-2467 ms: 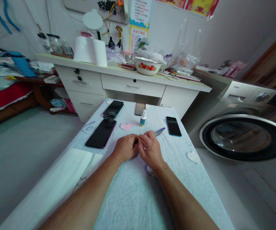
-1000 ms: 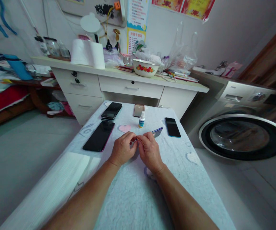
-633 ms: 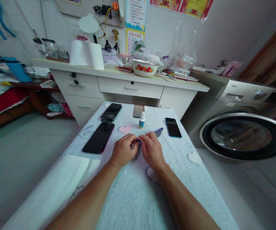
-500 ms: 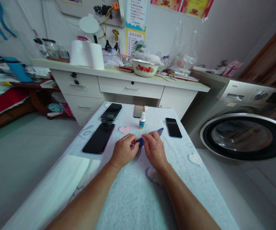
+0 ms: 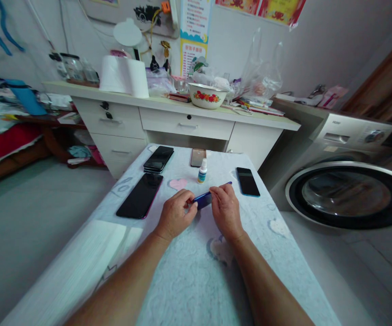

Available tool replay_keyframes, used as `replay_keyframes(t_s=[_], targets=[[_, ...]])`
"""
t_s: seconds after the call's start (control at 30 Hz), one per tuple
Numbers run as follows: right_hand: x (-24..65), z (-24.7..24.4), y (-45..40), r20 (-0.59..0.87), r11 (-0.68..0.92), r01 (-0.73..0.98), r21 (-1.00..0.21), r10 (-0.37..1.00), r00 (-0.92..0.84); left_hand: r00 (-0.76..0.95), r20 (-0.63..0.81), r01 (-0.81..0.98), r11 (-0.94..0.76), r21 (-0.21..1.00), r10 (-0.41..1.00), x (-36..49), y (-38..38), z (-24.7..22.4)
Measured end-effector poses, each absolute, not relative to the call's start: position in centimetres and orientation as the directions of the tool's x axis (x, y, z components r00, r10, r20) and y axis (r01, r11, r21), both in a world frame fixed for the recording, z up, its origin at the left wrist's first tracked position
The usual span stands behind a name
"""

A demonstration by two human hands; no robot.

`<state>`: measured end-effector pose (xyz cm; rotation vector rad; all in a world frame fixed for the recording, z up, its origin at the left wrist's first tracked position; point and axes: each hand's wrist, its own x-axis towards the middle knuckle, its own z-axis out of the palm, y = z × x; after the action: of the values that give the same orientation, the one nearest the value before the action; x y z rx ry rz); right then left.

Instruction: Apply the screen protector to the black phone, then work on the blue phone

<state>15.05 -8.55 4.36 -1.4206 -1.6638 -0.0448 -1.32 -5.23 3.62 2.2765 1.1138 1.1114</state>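
Between my hands a slim blue mobile phone (image 5: 204, 200) is held tilted, long edge up, just above the tabletop. My left hand (image 5: 178, 212) is closed on its left end, thumb and fingers pinching the corner. Closed at the upper edge towards the other end is my right hand (image 5: 227, 209), fingers pressed together; whether they also hold something small is hidden. The phone's right tip shows past the knuckles. Just beyond stands a small white spray bottle (image 5: 202, 172) with a blue and yellow label, upright.
A large black phone (image 5: 140, 195) lies at the left, with a stack of phones (image 5: 159, 158) behind it. Another phone (image 5: 248, 181) is at the right, and a gold one (image 5: 198, 157) at the far edge. A white desk (image 5: 185, 123) and a washing machine (image 5: 338, 181) stand beyond.
My right hand has slid to the right along the phone's upper edge, away from my left hand, so more of the blue surface shows. My left hand has stayed in place.
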Motion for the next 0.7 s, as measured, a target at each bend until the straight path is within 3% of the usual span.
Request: replay_keyframes(t_s=[0.47, 0.7], targets=[[11.9, 4.5, -9.8, 0.607, 0.482, 0.721, -0.498, 0.787, -0.107, 0.365, 0.457, 0.483, -0.585, 0.652, 0.811, -1.3, -5.1, 3.4], [12.9, 4.5, -9.4, 0.616, 0.451, 0.749, -0.485, 0.784, -0.074, 0.384, 0.462, 0.459, -0.6, 0.656, 0.799, -1.4, -5.2, 3.7]])
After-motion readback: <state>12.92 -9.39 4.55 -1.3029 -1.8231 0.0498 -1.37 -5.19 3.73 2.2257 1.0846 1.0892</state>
